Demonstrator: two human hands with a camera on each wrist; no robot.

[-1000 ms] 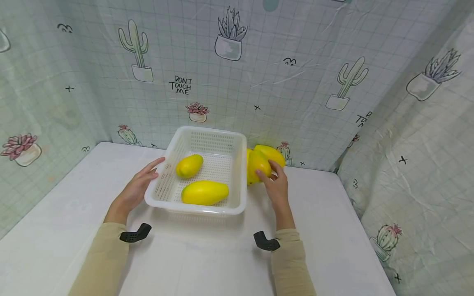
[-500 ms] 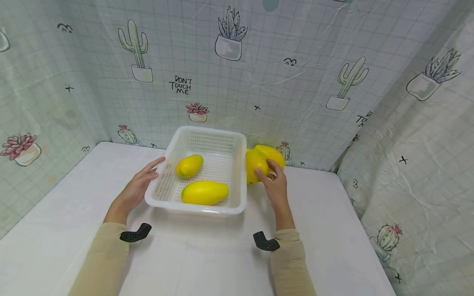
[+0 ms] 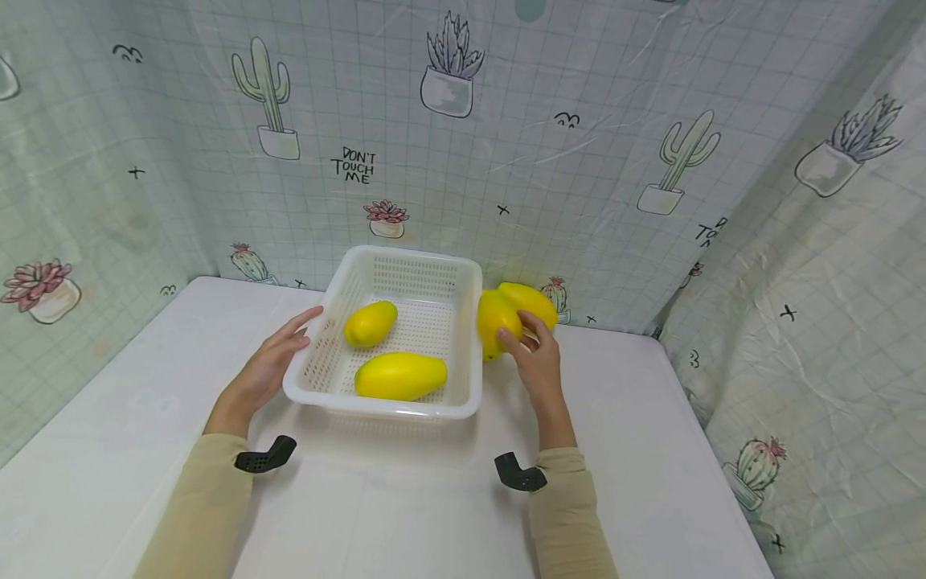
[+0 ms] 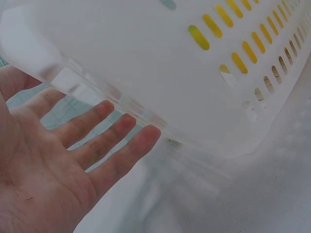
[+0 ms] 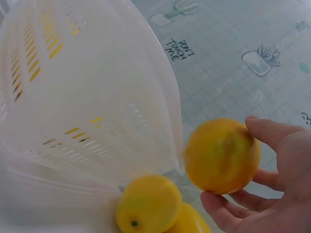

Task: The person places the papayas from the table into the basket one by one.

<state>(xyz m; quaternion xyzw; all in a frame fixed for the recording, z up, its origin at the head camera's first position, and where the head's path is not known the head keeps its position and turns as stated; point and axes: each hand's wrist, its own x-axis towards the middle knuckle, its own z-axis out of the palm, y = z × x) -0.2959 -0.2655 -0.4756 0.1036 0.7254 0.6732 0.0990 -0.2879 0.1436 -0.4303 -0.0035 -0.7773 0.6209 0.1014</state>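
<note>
A white perforated plastic basket (image 3: 383, 408) stands on the table. In it lie a small yellow fruit (image 3: 371, 324) and a larger, longer yellow mango-like fruit (image 3: 401, 376). My left hand (image 3: 260, 370) touches the basket's left rim with fingers nearly straight; the left wrist view shows the fingertips (image 4: 148, 136) against the rim. My right hand (image 3: 538, 374) grips a yellow-orange mango-like fruit (image 5: 221, 155) between thumb and fingers, beside the basket's right wall. Below and behind it are two more yellow fruits, one with a dark stem spot (image 5: 148, 201) and one farther back (image 3: 534, 299).
The white table (image 3: 391, 515) runs up to a curtain (image 3: 463, 161) printed with cacti at the back and sides. A black wrist device (image 3: 266, 456) sits on the left sleeve and another black device (image 3: 521, 473) on the right sleeve.
My right hand has shifted the gripped fruit slightly left, toward the basket's right wall. My left hand, the basket and the fruits in it stay in place.
</note>
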